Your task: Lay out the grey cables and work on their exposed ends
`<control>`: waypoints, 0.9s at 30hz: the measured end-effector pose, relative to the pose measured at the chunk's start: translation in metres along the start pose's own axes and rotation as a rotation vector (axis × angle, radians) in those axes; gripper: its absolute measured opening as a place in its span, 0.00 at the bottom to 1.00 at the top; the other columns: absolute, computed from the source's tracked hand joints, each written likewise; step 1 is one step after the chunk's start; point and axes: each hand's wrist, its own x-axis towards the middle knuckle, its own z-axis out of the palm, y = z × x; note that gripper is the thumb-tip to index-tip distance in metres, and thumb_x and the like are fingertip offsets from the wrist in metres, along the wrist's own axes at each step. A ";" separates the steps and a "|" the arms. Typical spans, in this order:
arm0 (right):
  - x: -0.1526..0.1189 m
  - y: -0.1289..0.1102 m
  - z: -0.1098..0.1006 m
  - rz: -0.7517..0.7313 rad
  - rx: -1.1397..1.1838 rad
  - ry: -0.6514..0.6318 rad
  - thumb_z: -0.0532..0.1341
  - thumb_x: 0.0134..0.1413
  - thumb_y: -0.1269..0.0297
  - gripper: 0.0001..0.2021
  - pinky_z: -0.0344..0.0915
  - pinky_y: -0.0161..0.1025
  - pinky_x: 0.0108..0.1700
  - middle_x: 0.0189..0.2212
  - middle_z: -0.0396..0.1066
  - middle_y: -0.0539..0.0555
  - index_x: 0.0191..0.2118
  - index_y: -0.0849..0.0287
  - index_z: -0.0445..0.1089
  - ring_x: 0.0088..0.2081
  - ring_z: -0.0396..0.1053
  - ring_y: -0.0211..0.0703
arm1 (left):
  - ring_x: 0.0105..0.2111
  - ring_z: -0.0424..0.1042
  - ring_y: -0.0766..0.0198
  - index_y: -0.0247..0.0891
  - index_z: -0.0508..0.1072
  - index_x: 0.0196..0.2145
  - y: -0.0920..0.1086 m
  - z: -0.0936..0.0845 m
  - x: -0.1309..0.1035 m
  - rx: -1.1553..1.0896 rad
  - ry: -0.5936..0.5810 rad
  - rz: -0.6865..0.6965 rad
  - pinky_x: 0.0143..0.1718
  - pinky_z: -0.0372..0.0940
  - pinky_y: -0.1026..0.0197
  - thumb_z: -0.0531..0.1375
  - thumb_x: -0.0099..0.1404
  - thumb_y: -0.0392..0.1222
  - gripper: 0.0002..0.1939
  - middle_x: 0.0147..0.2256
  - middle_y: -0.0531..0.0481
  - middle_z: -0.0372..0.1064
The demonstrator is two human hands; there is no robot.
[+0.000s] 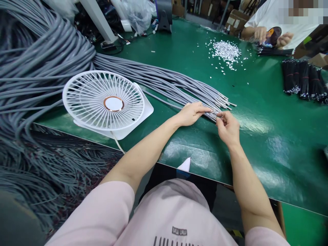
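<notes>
Many long grey cables (153, 77) run across the green tabletop from a big coil at the left, their pale stripped ends (222, 100) lying near the middle. My left hand (193, 112) is closed at the near side of these ends, thumb and fingers pinching a grey cable. Just to its right, my right hand (228, 126) is pinched on the tip of a cable; the small detail between its fingertips is hard to make out. The two hands are a short way apart. A white round fan (112, 102) lies left of my left hand, over some cables.
Small silvery pieces (227, 51) are heaped at the back of the green table (269, 157). Black wire bundles (303, 78) lie at the right. Across the table, a person's hands (271, 36) hold something dark and orange. A grey post (98, 20) stands at the back left.
</notes>
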 end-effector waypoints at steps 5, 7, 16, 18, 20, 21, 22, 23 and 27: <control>-0.002 -0.015 0.002 0.020 0.185 0.057 0.59 0.56 0.65 0.04 0.59 0.36 0.24 0.20 0.66 0.46 0.38 0.55 0.68 0.20 0.63 0.37 | 0.34 0.65 0.63 0.44 0.75 0.51 0.001 0.002 0.000 0.053 -0.035 0.019 0.39 0.60 0.61 0.49 0.70 0.40 0.18 0.32 0.49 0.64; -0.005 -0.024 -0.001 -0.012 0.279 0.142 0.59 0.58 0.63 0.05 0.58 0.35 0.22 0.22 0.66 0.47 0.39 0.55 0.67 0.20 0.63 0.36 | 0.33 0.64 0.63 0.45 0.74 0.51 0.001 0.003 0.000 0.089 -0.061 -0.001 0.39 0.60 0.61 0.49 0.70 0.40 0.18 0.32 0.48 0.64; -0.005 -0.012 -0.008 -0.045 0.025 -0.005 0.58 0.56 0.65 0.05 0.59 0.37 0.26 0.22 0.66 0.46 0.38 0.55 0.69 0.22 0.63 0.37 | 0.37 0.66 0.64 0.41 0.71 0.54 -0.004 0.003 0.001 -0.039 -0.006 -0.045 0.44 0.63 0.61 0.49 0.70 0.39 0.19 0.35 0.48 0.66; -0.004 -0.007 -0.007 -0.024 -0.047 -0.026 0.58 0.56 0.65 0.05 0.58 0.37 0.27 0.21 0.66 0.47 0.37 0.56 0.69 0.22 0.62 0.38 | 0.37 0.67 0.64 0.41 0.72 0.53 -0.004 0.003 0.001 -0.060 0.007 -0.038 0.45 0.64 0.60 0.50 0.70 0.38 0.18 0.35 0.48 0.67; -0.003 -0.006 -0.007 -0.017 -0.079 -0.029 0.57 0.55 0.65 0.05 0.58 0.38 0.27 0.21 0.65 0.47 0.37 0.56 0.69 0.22 0.62 0.38 | 0.38 0.67 0.64 0.41 0.73 0.52 -0.004 0.003 0.001 -0.064 0.009 -0.036 0.46 0.64 0.59 0.50 0.70 0.38 0.18 0.36 0.48 0.67; -0.003 -0.007 -0.006 -0.016 -0.086 -0.029 0.57 0.55 0.66 0.05 0.58 0.38 0.28 0.21 0.65 0.47 0.38 0.56 0.69 0.21 0.61 0.38 | 0.38 0.67 0.63 0.41 0.73 0.52 -0.003 0.003 0.001 -0.063 0.007 -0.036 0.46 0.64 0.59 0.50 0.69 0.38 0.18 0.36 0.48 0.67; -0.003 -0.007 -0.006 -0.015 -0.090 -0.029 0.57 0.55 0.66 0.05 0.58 0.38 0.28 0.20 0.65 0.47 0.38 0.56 0.69 0.21 0.61 0.38 | 0.38 0.67 0.63 0.40 0.73 0.52 -0.003 0.003 0.001 -0.059 0.004 -0.035 0.46 0.64 0.59 0.50 0.69 0.37 0.18 0.35 0.48 0.67; -0.003 -0.008 -0.005 -0.016 -0.090 -0.027 0.57 0.55 0.66 0.06 0.58 0.38 0.28 0.21 0.65 0.47 0.38 0.56 0.69 0.21 0.61 0.38 | 0.37 0.67 0.63 0.40 0.74 0.52 -0.002 0.003 0.001 -0.055 0.002 -0.034 0.45 0.64 0.59 0.50 0.69 0.37 0.18 0.35 0.48 0.66; -0.001 -0.007 0.001 -0.014 -0.056 -0.007 0.57 0.55 0.66 0.06 0.60 0.38 0.30 0.21 0.67 0.47 0.39 0.56 0.69 0.23 0.64 0.40 | 0.37 0.67 0.64 0.42 0.74 0.50 -0.001 0.002 0.001 -0.019 -0.021 -0.023 0.44 0.64 0.59 0.50 0.69 0.38 0.17 0.34 0.49 0.66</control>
